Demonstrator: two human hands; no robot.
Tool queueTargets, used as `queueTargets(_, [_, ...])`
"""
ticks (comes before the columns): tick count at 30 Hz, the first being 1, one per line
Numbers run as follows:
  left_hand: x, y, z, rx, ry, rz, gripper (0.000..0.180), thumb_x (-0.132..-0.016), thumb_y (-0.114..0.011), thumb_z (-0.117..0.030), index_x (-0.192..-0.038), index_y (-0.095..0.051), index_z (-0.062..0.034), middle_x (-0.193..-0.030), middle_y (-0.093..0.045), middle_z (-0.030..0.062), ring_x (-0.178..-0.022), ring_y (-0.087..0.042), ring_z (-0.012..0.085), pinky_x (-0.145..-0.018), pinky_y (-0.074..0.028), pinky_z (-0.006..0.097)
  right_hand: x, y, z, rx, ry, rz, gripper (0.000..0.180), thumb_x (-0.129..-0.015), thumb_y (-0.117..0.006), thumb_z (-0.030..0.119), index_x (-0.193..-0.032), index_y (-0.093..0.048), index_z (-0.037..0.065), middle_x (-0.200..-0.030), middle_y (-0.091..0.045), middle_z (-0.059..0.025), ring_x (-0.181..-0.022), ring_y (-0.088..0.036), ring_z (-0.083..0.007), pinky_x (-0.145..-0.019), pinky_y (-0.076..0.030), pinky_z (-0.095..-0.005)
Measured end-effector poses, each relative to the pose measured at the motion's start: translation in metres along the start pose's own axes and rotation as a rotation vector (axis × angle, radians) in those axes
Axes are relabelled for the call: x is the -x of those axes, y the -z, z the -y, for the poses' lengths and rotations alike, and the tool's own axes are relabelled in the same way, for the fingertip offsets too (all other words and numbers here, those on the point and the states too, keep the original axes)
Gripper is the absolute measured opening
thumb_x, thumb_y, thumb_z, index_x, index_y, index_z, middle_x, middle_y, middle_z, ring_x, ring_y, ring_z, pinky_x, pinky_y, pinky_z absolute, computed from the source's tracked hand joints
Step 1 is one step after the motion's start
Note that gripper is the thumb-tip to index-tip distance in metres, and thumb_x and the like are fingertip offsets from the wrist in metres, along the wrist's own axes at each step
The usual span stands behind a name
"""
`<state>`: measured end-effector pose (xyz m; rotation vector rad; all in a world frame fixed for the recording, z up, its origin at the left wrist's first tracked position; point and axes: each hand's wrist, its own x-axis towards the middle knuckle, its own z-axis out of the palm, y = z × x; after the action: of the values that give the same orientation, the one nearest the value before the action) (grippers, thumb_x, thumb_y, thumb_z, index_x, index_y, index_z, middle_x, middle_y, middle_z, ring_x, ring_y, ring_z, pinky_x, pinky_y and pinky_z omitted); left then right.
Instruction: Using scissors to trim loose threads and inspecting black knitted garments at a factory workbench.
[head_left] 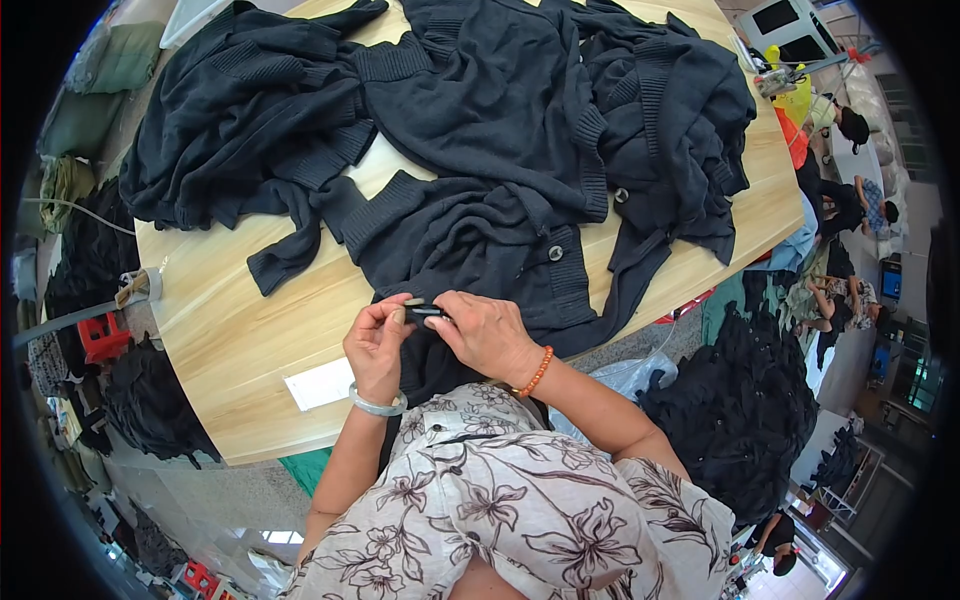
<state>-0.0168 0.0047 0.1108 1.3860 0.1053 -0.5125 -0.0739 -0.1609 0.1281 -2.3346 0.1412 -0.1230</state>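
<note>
At the near edge of the table, both hands meet over a black knitted cardigan (pixel 480 235). My left hand (pixel 375 345), with a pale bangle on its wrist, is closed in a pinch; a small greyish piece, perhaps a button, shows at its fingertips. My right hand (pixel 490 335), wearing an orange bead bracelet, is closed round a small black object (pixel 424 312). Its exact kind cannot be made out, and it nearly touches the left fingers. A dark round button (pixel 556 254) shows on the cardigan's ribbed band, right of the hands.
More black knitwear (pixel 250 120) is heaped over the far side of the wooden table (pixel 230 340). A white paper slip (pixel 320 386) lies left of my left wrist. Beyond the right edge is a big pile of black garments (pixel 745 410). A red stool (pixel 103 338) stands at left.
</note>
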Motion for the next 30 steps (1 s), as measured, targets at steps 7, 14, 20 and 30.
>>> queueTargets(7, [-0.022, 0.038, -0.021, 0.344, 0.015, -0.206, 0.027, -0.102, -0.052, -0.026, -0.085, -0.057, -0.0042, -0.101, -0.068, 0.0209, -0.079, -0.066, 0.0161, -0.065, -0.055, 0.025, 0.012, -0.011, -0.022, -0.133, -0.025, -0.041, 0.055, -0.069, -0.085, 0.039, -0.104, -0.059, 0.005, -0.103, -0.061, -0.0082, -0.069, -0.066, -0.0221, -0.059, -0.053, -0.0342])
queueTargets(14, [-0.033, 0.079, -0.015, 0.399, -0.068, -0.418, 0.019, -0.099, -0.057, -0.021, -0.092, -0.054, -0.0039, -0.1, -0.065, 0.0152, -0.08, -0.067, 0.0214, -0.077, -0.061, 0.034, 0.008, -0.047, -0.042, -0.083, 0.012, -0.125, 0.034, -0.074, -0.066, -0.002, -0.105, -0.062, 0.01, -0.098, -0.061, -0.0058, -0.074, -0.067, -0.0292, -0.061, -0.053, -0.0376])
queueTargets(20, [0.008, 0.067, 0.032, 0.372, 0.494, -0.015, 0.033, -0.1, -0.052, -0.036, -0.109, -0.06, -0.005, -0.099, -0.067, 0.0117, -0.096, -0.067, 0.0268, -0.082, -0.057, 0.04, 0.006, -0.027, -0.039, -0.157, 0.051, -0.096, 0.027, -0.074, -0.065, -0.003, -0.098, -0.064, 0.01, -0.091, -0.061, -0.0046, -0.07, -0.066, -0.0272, -0.06, -0.053, -0.0357])
queueTargets(30, [0.017, 0.012, -0.009, 0.497, 0.402, 0.352, 0.018, -0.098, -0.057, -0.019, -0.107, -0.062, -0.005, -0.104, -0.068, 0.0069, -0.095, -0.065, 0.0174, -0.087, -0.053, 0.036, -0.003, 0.023, 0.012, -0.666, -0.123, 0.093, 0.011, -0.089, -0.065, 0.004, -0.099, -0.067, -0.002, -0.075, -0.057, 0.0002, -0.062, -0.046, -0.0055, -0.058, -0.038, -0.0201])
